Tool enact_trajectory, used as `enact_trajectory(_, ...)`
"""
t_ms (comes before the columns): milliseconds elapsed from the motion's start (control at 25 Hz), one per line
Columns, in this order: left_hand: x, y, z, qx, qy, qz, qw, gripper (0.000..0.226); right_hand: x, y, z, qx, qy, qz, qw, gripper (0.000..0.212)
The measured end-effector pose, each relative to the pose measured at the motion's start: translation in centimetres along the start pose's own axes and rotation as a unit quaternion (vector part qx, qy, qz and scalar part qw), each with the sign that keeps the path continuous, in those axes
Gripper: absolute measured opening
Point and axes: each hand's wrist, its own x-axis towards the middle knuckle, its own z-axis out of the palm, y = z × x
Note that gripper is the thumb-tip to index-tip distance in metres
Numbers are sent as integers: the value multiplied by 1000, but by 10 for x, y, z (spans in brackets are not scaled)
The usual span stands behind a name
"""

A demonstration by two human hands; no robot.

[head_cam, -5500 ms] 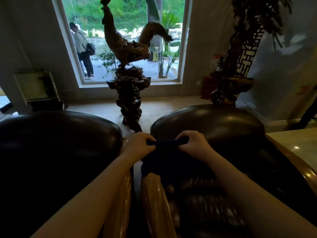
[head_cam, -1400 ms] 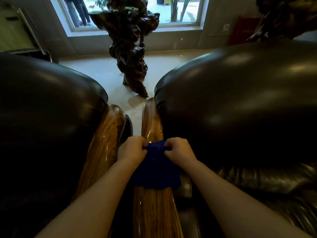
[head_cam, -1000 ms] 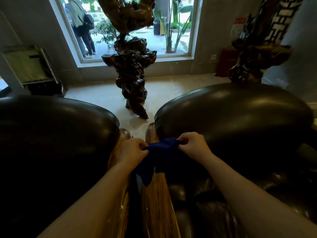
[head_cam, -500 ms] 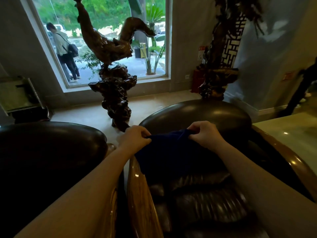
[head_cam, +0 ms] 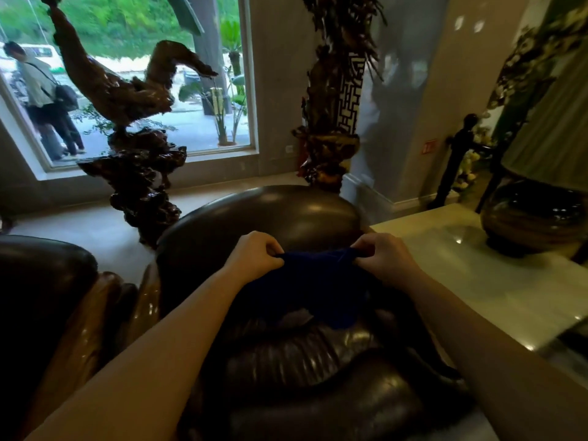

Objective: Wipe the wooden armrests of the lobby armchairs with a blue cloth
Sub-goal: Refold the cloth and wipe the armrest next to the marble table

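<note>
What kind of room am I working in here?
Most likely a hotel or office lobby lounge: dark leather armchairs with glossy wooden armrests, a tall carved root-wood sculpture by the large street-facing window, and a polished stone side table.

left hand (head_cam: 254,254) + right hand (head_cam: 386,257): pinching blue cloth (head_cam: 313,291) | above armchair (head_cam: 264,218)

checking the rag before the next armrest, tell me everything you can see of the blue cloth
The blue cloth is dark navy, soft and limp, apparently plain fabric. It is stretched between the left hand and the right hand, each pinching a top corner, so the upper edge runs taut and the rest hangs in loose folds. It is held over the dark leather armchair, in front of the backrest; whether its lower edge touches the seat cannot be told. It is not on any wooden armrest.
</note>
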Motion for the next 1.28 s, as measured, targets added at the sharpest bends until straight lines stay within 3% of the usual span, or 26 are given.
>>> enact_trajectory(280,40,91,111,-12,-45,-6,999,14,-16,121,-73,2,-3,40,999,13)
enact_trajectory(440,90,127,155,-17,-55,-11,998,15,13,175,-110,-7,-16,48,999,12)
enact_trajectory(720,201,185,239,-64,-54,-14,996,17,73,285,-163,0,32,106,994,12)
enact_trajectory(960,251,187,353,-73,-99,-60,991,17,105,405,-159,8,-30,153,988,17)
enact_trajectory(1280,303,155,524,-97,-90,-205,970,20,161,580,-97,36,-141,182,972,25)
